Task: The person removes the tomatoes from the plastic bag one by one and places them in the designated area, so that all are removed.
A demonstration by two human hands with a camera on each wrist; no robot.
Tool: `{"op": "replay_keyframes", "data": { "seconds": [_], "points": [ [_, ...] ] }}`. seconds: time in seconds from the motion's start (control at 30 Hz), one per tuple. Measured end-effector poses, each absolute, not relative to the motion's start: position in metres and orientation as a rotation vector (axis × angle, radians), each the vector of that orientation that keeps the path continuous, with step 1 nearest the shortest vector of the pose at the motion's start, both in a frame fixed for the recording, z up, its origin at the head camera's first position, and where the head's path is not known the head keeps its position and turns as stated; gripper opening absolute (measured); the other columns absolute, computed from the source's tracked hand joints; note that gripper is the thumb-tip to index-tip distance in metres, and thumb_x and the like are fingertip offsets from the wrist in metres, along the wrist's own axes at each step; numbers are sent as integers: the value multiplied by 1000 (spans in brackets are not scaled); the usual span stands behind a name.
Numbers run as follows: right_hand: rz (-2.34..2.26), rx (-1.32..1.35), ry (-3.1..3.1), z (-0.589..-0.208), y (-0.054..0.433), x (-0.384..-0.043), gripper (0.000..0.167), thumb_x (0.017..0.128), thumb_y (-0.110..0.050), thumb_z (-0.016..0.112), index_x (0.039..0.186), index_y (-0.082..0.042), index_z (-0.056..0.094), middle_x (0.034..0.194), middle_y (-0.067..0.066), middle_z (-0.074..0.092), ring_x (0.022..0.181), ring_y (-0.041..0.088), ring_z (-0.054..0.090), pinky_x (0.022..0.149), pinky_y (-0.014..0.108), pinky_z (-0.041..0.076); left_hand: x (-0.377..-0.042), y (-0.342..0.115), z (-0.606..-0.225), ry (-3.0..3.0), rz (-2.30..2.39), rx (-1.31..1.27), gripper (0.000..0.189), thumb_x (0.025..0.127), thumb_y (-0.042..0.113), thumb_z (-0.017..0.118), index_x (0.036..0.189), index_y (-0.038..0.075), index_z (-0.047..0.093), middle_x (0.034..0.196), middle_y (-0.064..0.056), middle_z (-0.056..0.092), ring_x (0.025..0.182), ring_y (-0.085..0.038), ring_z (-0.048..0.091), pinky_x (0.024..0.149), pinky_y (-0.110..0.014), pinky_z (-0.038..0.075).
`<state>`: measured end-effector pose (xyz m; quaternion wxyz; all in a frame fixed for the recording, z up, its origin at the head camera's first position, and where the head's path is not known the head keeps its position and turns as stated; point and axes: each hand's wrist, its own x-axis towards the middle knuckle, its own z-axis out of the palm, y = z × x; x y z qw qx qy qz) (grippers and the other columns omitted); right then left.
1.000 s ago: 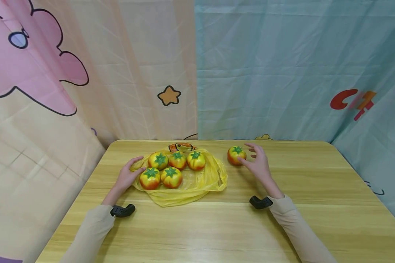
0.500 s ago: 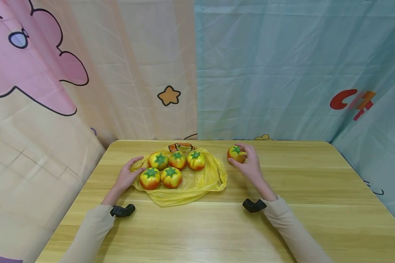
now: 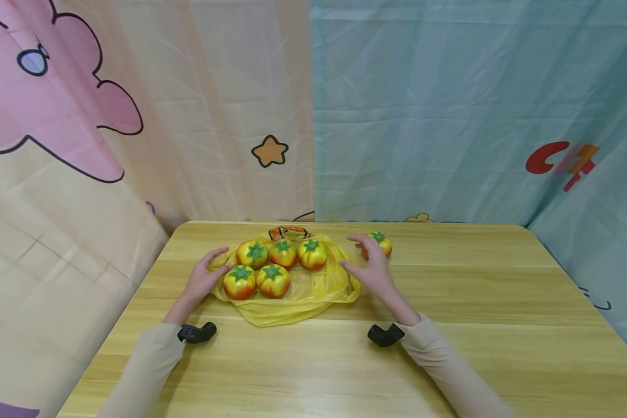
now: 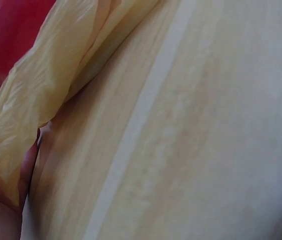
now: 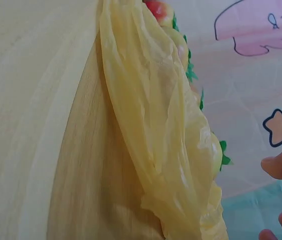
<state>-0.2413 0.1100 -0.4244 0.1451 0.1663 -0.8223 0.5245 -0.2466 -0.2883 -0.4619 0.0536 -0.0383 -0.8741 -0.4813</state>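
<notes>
Fingers spread, the right hand (image 3: 372,273) has the lone tomato (image 3: 385,246) just behind and the yellow bag (image 3: 330,285) leftward; the left hand (image 3: 201,281)'s grip I cannot tell.

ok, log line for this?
left hand: touching yellow bag | right hand: empty | five tomatoes: in bag | sixth tomato: on table

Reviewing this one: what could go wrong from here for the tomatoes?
1. The lone tomato sits partly hidden behind the right hand; moving that hand back might knock it across the table.
2. The yellow bag looks thin and slack, so a hard tug by the left hand at its left edge could roll the five tomatoes.
</notes>
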Motion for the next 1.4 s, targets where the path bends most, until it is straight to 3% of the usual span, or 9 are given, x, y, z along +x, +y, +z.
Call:
{"op": "replay_keyframes", "data": {
  "seconds": [0.6, 1.1, 1.4],
  "points": [
    [1513, 586, -2403, -423, 69, -247, 54, 78, -8, 79, 127, -4, 56, 127, 19, 53, 114, 41, 53, 93, 53, 49, -246, -288, -461, -2657, -1479, -104, 52, 94, 18, 62, 140, 2, 44, 150, -22, 37, 144, -40, 23, 117, -58, 16],
    [1689, 541, -2472, -417, 45, -259, 61, 77, -10, 79, 131, -2, 52, 135, 23, 49, 119, 38, 50, 102, 51, 43, -245, -287, -460, -2649, -1477, -106, 52, 93, 15, 62, 140, 1, 44, 149, -22, 38, 144, -39, 23, 118, -57, 16],
    [1660, 483, -2516, -418, 35, -266, 63, 75, -10, 81, 131, -4, 53, 136, 21, 50, 121, 34, 49, 103, 48, 43, -247, -288, -460, -2672, -1450, -97, 53, 95, 21, 61, 141, 2, 43, 150, -21, 38, 144, -39, 23, 118, -57, 16]
  ]
}}
